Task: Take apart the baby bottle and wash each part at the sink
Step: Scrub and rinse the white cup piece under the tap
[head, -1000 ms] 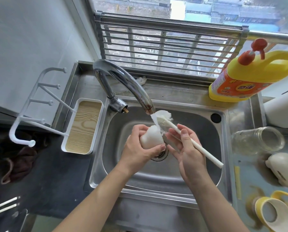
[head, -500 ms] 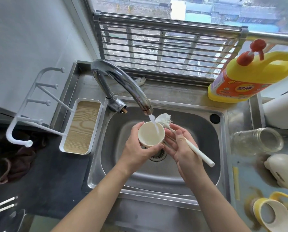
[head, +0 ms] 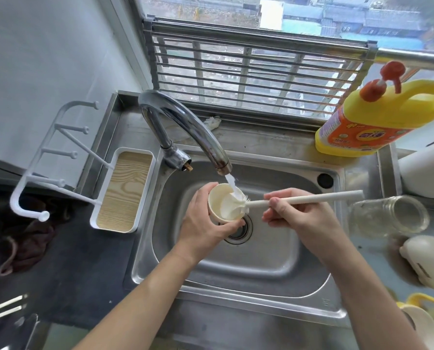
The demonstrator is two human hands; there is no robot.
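Steel sink [head: 274,261], single basin, over which all the work takes place. Faucet [head: 185,127], arched from the back left, running. Yellow detergent jug [head: 377,122], upright on the back ledge at right. Glass bottle body [head: 387,215], on its side on the right counter, apart from the basin. Near it lie a cream cover [head: 428,261] and a yellow-handled collar [head: 418,298], so I judge the bottle already taken apart.

My left hand [head: 200,231], fingers and thumb curled round the cream cup-shaped cap [head: 217,198], holds it above the drain with its mouth turned toward the spout. My right hand [head: 301,218] pinches the handle of the white bottle brush [head: 337,195] between thumb and curled fingers; the brush head sits inside the cap. Water stream [head: 231,181], falling into the cap's mouth onto the bristles.

Step in hand, as I judge it: scrubbing the cap's inside. The next move calls for twisting the brush round wall and floor against a firm left-hand grip, then tipping the cap to rinse it and setting it aside.
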